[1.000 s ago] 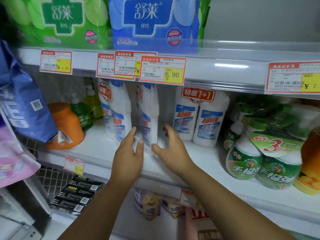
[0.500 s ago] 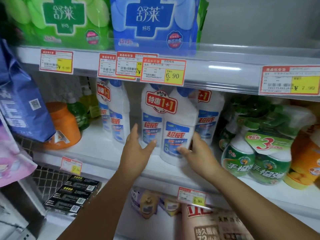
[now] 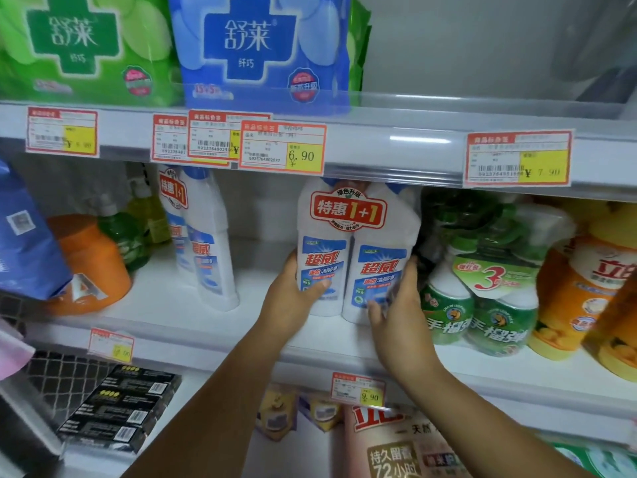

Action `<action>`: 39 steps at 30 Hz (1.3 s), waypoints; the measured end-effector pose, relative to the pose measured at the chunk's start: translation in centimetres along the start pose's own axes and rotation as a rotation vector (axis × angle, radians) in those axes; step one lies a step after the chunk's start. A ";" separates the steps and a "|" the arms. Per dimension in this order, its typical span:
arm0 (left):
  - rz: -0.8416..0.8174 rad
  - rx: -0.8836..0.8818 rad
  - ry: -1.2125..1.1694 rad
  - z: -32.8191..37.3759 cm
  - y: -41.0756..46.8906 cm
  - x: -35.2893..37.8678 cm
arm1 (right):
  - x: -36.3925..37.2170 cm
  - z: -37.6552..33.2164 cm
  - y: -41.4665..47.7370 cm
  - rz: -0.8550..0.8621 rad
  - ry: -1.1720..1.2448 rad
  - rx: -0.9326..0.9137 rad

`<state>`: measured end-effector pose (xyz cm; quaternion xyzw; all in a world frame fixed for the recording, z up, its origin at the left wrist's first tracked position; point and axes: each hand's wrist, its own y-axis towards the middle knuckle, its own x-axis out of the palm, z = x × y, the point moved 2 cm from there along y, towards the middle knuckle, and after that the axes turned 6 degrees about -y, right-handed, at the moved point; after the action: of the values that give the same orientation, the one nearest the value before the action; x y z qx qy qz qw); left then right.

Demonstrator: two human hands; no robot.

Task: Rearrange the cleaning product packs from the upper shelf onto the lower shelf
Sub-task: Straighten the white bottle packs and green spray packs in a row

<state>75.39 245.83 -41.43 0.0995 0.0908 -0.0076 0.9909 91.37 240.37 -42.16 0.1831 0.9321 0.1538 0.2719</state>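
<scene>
A twin pack of white cleaner bottles [image 3: 355,250] with a red "1+1" label stands upright on the middle white shelf [image 3: 193,305]. My left hand [image 3: 293,298] grips its lower left side, thumb across the front. My right hand [image 3: 396,305] holds its lower right side, fingers wrapped on the plastic wrap. A second twin pack of the same bottles [image 3: 203,236] stands further left on the same shelf, untouched. The bottle caps are hidden behind the shelf rail above.
Green spray bottle pack [image 3: 482,298] stands right of my hands, orange containers [image 3: 579,291] beyond it. An orange tub [image 3: 86,263] and green bottle sit at left. Tissue packs [image 3: 258,46] fill the top shelf. The shelf below holds black boxes [image 3: 117,408] and a pink bag [image 3: 406,443].
The twin pack has slid right and turned to face front, with both hands now closed on its sides; a second earlier my hands were reaching for it with open fingers.
</scene>
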 end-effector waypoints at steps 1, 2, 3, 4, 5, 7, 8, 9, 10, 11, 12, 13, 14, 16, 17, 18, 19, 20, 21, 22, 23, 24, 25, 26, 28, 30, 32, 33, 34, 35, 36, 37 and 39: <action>0.002 0.002 0.005 0.1 0.1 0.1 | 0.1 0.0 0.1 0.008 0.009 0.000; 0.007 0.004 0.009 0.1 0.2 0.3 | 0.2 0.0 0.3 0.014 0.011 0.000; 0.012 0.007 0.019 0.1 0.2 0.4 | 0.2 0.1 0.4 0.019 0.004 0.003; 0.017 0.012 0.027 0.2 0.2 0.5 | 0.3 0.3 0.5 0.023 -0.007 0.007; 0.021 0.019 0.032 0.1 0.3 0.6 | 0.4 0.4 0.6 0.028 -0.018 0.011; 0.021 0.027 0.037 0.1 0.4 0.9 | 0.5 0.7 0.8 0.032 -0.026 0.021; 0.021 0.027 0.037 0.0 0.5 1.0 | 0.5 0.9 0.9 0.030 -0.022 0.023; 0.019 0.026 0.036 0.0 0.6 1.1 | 0.6 1.0 1.0 0.029 -0.019 0.029; 0.017 0.028 0.033 0.0 0.8 1.2 | 0.6 1.1 1.1 0.027 -0.015 0.035; 0.014 0.030 0.034 0.0 0.9 1.3 | 0.6 1.2 1.2 0.027 -0.010 0.041; 0.013 0.033 0.036 0.0 1.0 1.4 | 0.6 1.4 1.3 0.027 -0.005 0.045; 0.014 0.036 0.040 0.0 1.0 1.5 | 0.6 1.5 1.4 0.028 -0.001 0.047; 0.014 0.037 0.043 0.0 1.1 1.6 | 0.7 1.6 1.4 0.028 0.001 0.047; 0.017 0.034 0.046 -0.1 1.1 1.6 | 0.7 1.8 1.4 0.027 0.003 0.049; 0.020 0.033 0.051 -0.2 1.2 1.5 | 0.7 1.8 1.4 0.025 0.003 0.049; 0.023 0.033 0.062 -0.2 1.1 1.4 | 0.7 1.9 1.4 0.023 0.004 0.048; 0.024 0.033 0.080 -0.3 1.0 1.3 | 0.6 1.9 1.3 0.020 0.002 0.048; 0.022 0.034 0.104 -0.3 0.8 1.1 | 0.5 1.8 1.3 0.017 0.001 0.050; 0.017 0.038 0.125 -0.4 0.6 1.0 | 0.4 1.6 1.2 0.016 0.000 0.051; 0.013 0.039 0.139 -0.4 0.4 0.7 | 0.4 1.4 1.0 0.024 -0.007 0.048; 0.015 0.037 0.149 -0.3 0.0 0.3 | 0.3 1.0 0.6 0.044 -0.026 0.036; 0.027 0.031 0.162 -0.2 -0.4 -0.3 | 0.3 0.5 0.2 0.074 -0.063 0.019; 0.051 0.039 0.183 0.0 -0.9 -1.0 | 0.3 -0.2 -0.4 0.112 -0.109 -0.005; 0.088 0.067 0.206 0.2 -1.5 -2.0 | 0.4 -1.1 -1.1 0.152 -0.151 -0.045; 0.195 0.161 0.220 0.8 -3.0 -4.4 | 0.9 -3.1 -2.5 0.195 -0.179 -0.151; 0.323 0.228 0.221 1.1 -4.3 -7.4 | 2.4 -4.7 -3.2 0.090 -0.137 -0.202; 0.443 0.250 0.225 0.9 -5.2 -10.4 | 4.9 -6.2 -3.3 -0.131 -0.095 -0.172; 0.493 0.251 0.226 0.6 -5.5 -11.8 | 6.5 -7.0 -3.2 -0.224 -0.095 -0.165; 0.535 0.240 0.224 0.1 -5.7 -13.0 | 8.1 -7.7 -3.0 -0.289 -0.100 -0.165; 0.567 0.219 0.214 -0.3 -5.8 -14.1 | 9.7 -8.4 -2.7 -0.336 -0.098 -0.163; 0.593 0.195 0.199 -0.9 -5.9 -15.1 | 11.4 -9.0 -2.2 -0.376 -0.094 -0.146; 0.609 0.174 0.185 -1.3 -6.0 -15.8 | 12.9 -9.7 -1.8 -0.407 -0.087 -0.117; 0.618 0.136 0.157 -2.0 -6.0 -16.7 | 15.4 -10.6 -0.5 -0.416 -0.032 -0.058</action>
<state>58.37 240.34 -41.51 0.1885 0.1316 0.2954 0.9273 73.19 244.44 -40.76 -0.0190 0.9405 0.1183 0.3179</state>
